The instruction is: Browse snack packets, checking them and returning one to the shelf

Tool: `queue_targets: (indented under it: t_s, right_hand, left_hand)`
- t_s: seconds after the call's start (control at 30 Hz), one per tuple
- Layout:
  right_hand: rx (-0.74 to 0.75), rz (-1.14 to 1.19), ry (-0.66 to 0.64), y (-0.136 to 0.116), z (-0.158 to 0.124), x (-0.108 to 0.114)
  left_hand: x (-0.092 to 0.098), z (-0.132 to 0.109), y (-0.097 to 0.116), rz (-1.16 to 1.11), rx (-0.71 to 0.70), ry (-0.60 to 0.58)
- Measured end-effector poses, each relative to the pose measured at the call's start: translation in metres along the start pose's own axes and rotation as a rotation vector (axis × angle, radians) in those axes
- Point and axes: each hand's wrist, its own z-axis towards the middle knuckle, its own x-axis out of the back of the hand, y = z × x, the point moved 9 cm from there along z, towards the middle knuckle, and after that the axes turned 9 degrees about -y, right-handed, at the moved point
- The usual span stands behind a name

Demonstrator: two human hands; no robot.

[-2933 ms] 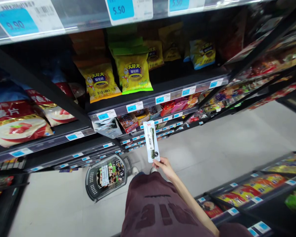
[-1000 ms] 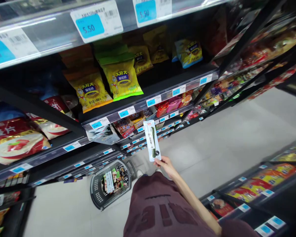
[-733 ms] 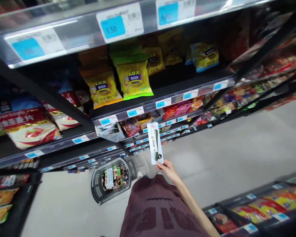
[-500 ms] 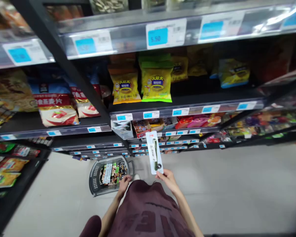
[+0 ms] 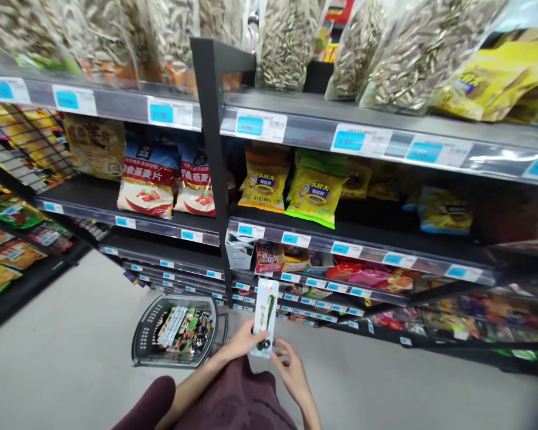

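Observation:
A slim pale-blue packet with a long green item pictured on it [image 5: 268, 304] is upright in front of my body. My left hand [image 5: 244, 339] is closed on its lower left side, thumb across the front. At the packet's bottom right corner, my right hand [image 5: 290, 367] pinches the edge with thumb and fingertips. Left of my hands, a grey basket [image 5: 146, 334] stands on the floor. Inside it lie several packets, among them similar pale-blue ones [image 5: 174, 325].
Dark shelves [image 5: 269, 226] stretch across the view ahead. They carry yellow snack bags [image 5: 318, 190], red and white oat bags [image 5: 147, 186] and, higher up, clear bags of seeds [image 5: 284, 45]. Grey floor [image 5: 376, 382] extends to the right.
My left hand has come up from beside the basket and taken hold of the packet, which my right hand alone held before. The view has shifted, showing more of the upper shelf.

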Motion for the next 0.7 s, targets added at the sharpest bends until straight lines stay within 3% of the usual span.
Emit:
queue_targets:
  t_s: [0.13,0.23,0.4,0.47,0.6,0.63,0.7]
  right_hand:
    - [0.012,0.161,0.194,-0.002,-0.002,0.021]
    - [0.032,0.197,0.219,-0.008,0.002,0.026]
    - [0.061,0.113,0.238,-0.016,0.009,0.031]
    - [0.051,0.12,0.249,-0.013,0.01,0.032]
    - [0.021,0.184,0.245,-0.004,0.005,0.029]
    - [0.011,0.2,0.24,-0.001,0.003,0.027]
    - [-0.006,0.221,0.226,0.003,0.001,0.024]
  left_hand:
    - [-0.007,-0.007,0.011,0.352,-0.031,-0.181]
    - [-0.015,-0.01,0.015,0.526,-0.067,-0.259]
    - [-0.004,-0.007,0.016,0.45,-0.118,-0.219]
    - [0.023,-0.003,0.032,0.385,-0.209,-0.045]
    - [0.112,-0.011,0.082,0.383,-0.282,0.701]
    - [0.126,-0.014,0.096,0.393,-0.291,0.836]
    - [0.14,-0.011,0.123,0.421,-0.331,0.98]
